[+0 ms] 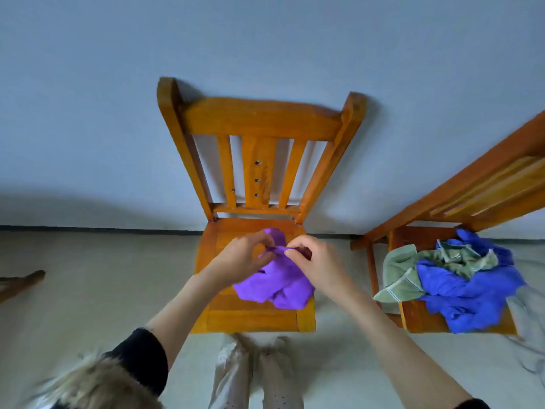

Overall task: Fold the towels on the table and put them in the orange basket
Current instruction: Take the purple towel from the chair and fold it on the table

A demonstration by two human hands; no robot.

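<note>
purple towel (272,286) bunched on the seat of the middle wooden chair (253,315); left hand (246,255) and right hand (314,259) close together above it, each pinching one raised edge of the cloth between thumb and curled fingers; on the second chair (421,315) to the right, a heap of unfolded towels: blue towel (469,293) tangled with a green towel (402,276), the green corner hanging over the seat's near-left edge; no orange basket in view.
</note>
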